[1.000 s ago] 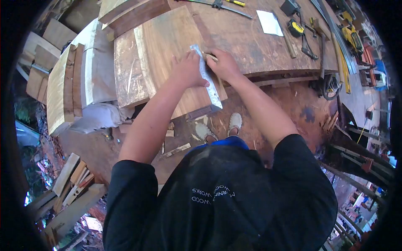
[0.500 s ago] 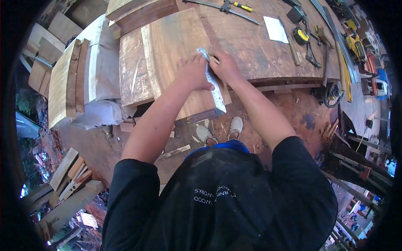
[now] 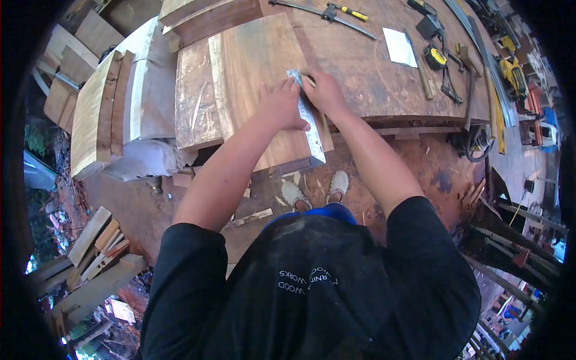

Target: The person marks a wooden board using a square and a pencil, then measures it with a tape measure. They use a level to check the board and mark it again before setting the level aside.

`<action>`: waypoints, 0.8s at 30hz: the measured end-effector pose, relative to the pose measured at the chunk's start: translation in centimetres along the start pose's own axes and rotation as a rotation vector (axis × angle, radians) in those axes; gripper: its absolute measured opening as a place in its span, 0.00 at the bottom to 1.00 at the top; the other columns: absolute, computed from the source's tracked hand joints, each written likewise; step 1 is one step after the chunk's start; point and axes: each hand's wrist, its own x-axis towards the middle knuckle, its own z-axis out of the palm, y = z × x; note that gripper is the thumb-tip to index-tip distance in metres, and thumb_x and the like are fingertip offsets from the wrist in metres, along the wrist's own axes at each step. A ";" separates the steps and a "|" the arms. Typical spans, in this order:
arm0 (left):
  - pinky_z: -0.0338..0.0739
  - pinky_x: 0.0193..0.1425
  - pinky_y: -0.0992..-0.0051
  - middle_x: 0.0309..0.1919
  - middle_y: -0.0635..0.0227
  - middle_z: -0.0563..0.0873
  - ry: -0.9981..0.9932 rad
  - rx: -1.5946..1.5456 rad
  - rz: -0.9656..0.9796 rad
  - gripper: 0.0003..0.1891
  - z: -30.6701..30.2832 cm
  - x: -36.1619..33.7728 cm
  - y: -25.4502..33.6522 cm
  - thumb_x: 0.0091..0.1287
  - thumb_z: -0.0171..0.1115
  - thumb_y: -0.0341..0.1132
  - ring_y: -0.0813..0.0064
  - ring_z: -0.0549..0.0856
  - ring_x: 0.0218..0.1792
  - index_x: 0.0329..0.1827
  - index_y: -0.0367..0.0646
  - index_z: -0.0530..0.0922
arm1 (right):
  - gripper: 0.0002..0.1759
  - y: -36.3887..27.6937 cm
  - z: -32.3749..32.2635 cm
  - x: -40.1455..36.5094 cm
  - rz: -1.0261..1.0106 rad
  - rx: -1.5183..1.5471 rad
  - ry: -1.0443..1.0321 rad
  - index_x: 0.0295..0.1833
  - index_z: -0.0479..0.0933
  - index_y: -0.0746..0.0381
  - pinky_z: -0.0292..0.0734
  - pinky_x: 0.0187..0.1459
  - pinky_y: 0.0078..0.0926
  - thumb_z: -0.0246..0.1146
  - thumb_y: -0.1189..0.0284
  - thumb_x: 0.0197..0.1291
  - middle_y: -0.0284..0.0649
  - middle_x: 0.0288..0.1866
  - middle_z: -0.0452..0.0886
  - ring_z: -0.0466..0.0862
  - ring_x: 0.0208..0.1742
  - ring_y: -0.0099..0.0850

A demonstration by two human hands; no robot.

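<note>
A wide wooden board [image 3: 252,57] lies on the workbench, its near end sticking out past the bench edge. Along the board's right side runs a silver metal ruler [image 3: 313,143], speckled with wear. My left hand [image 3: 281,108] presses flat over the board and the ruler, fingers spread and thumb on the ruler's edge. Close beside it, my right hand [image 3: 326,95] is closed at the ruler's far end. A thin tan stick that looks like a pencil [image 3: 308,80] shows at its fingers, mostly hidden.
On the bench [image 3: 372,90] lie a bar clamp [image 3: 327,15], a white paper sheet [image 3: 400,47], a yellow tape measure [image 3: 435,57] and a hammer-like tool [image 3: 474,60]. Thick timber slabs [image 3: 96,117] stand at left. Wood offcuts [image 3: 102,246] are piled lower left.
The whole view has shifted slightly. Both hands keep nearly the same places on the ruler and board, with the right fingers moved a little toward the ruler's far end.
</note>
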 end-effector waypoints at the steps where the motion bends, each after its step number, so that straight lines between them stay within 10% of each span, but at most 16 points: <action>1: 0.50 0.75 0.38 0.77 0.60 0.59 0.003 0.006 -0.001 0.56 0.0 0.0 0.0 0.42 0.77 0.58 0.63 0.56 0.77 0.72 0.42 0.61 | 0.14 0.0 0.1 0.2 -0.039 0.009 0.031 0.47 0.82 0.62 0.75 0.52 0.45 0.62 0.67 0.58 0.53 0.43 0.83 0.80 0.49 0.52; 12: 0.49 0.75 0.39 0.77 0.61 0.57 -0.010 0.026 -0.027 0.56 -0.2 0.1 0.2 0.43 0.77 0.59 0.65 0.56 0.77 0.73 0.42 0.60 | 0.14 0.1 0.1 0.3 -0.069 0.054 0.057 0.45 0.81 0.63 0.76 0.49 0.47 0.61 0.66 0.58 0.56 0.41 0.82 0.80 0.45 0.54; 24: 0.50 0.77 0.43 0.77 0.61 0.57 -0.021 -0.008 -0.007 0.56 -0.6 -0.3 0.3 0.42 0.78 0.58 0.62 0.56 0.77 0.73 0.42 0.61 | 0.16 -3.7 -10.3 -18.0 0.133 -0.047 -0.557 0.48 0.81 0.62 0.76 0.51 0.43 0.59 0.67 0.58 0.53 0.43 0.83 0.81 0.48 0.51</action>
